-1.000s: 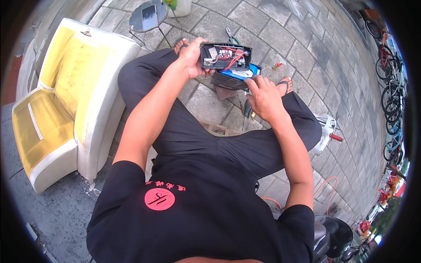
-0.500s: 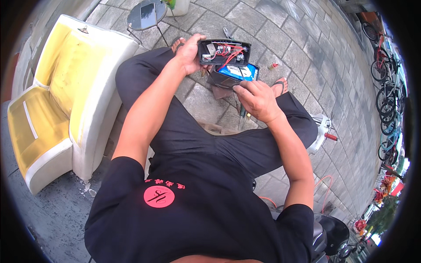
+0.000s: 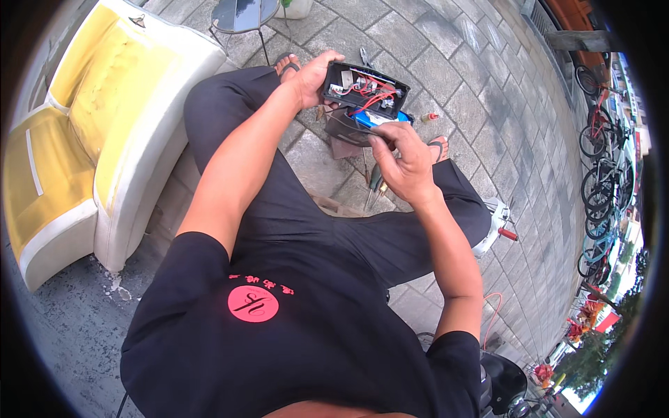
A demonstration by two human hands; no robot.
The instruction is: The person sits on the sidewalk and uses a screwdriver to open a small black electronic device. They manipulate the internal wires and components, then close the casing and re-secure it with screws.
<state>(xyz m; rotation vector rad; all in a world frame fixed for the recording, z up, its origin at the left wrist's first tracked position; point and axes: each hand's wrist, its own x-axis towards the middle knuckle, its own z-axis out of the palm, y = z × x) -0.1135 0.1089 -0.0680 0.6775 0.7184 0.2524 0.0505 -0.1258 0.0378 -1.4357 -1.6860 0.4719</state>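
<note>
My left hand [image 3: 306,83] grips the left end of an open black case [image 3: 332,74] with red and white wires and small parts inside. Below it is a black box [image 3: 341,130] holding a blue block [image 3: 363,119], partly hidden by the case and fingers. My right hand [image 3: 408,160] has fingers curled at the box's near right edge; what they pinch is too small to make out. Screwdrivers [image 3: 373,184] lie on the paving just below the box. Pliers [image 3: 363,56] lie beyond the case, and a small red-capped container [image 3: 426,118] is to its right.
A yellow-and-white seat [image 3: 70,160] stands at my left, a small glass-topped table [image 3: 244,19] beyond my left foot. A white object with a red handle [image 3: 507,234] lies by my right knee. An orange hose [image 3: 493,310] runs at lower right; several bicycles [image 3: 601,188] line the far right.
My left hand and the case have shifted slightly right, with the case more tilted. My right hand has moved a little left, its fingers more curled. The whole view has shifted slightly.
</note>
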